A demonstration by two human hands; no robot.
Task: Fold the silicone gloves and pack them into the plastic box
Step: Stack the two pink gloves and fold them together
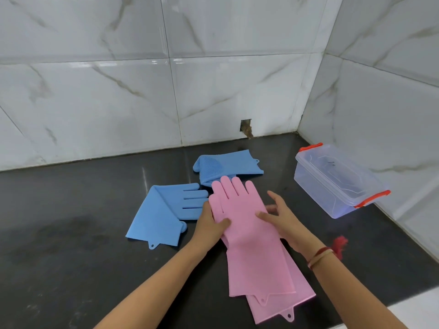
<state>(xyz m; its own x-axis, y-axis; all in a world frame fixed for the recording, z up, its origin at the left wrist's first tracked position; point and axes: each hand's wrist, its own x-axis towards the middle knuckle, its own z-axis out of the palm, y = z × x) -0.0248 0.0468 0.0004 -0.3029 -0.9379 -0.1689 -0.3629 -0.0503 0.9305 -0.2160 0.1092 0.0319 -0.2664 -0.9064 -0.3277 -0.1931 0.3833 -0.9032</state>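
Note:
Two pink silicone gloves [251, 245] lie stacked flat on the black counter, fingers pointing away from me. My left hand [211, 224] rests on their left edge with the thumb on top. My right hand [280, 217] presses flat on their right side near the palm. A blue glove [164, 210] lies partly folded to the left, its fingers pointing right. A second blue glove [228, 166] lies behind, bristle side up, its cuff pointing right. The clear plastic box [337, 184] with orange latches stands open and empty at the right.
The black counter [71, 233] runs left and toward me, ending at a white edge at the lower right. Marble-tiled walls close the back and right side. A small hole in the wall [246, 128] sits just above the counter behind the gloves.

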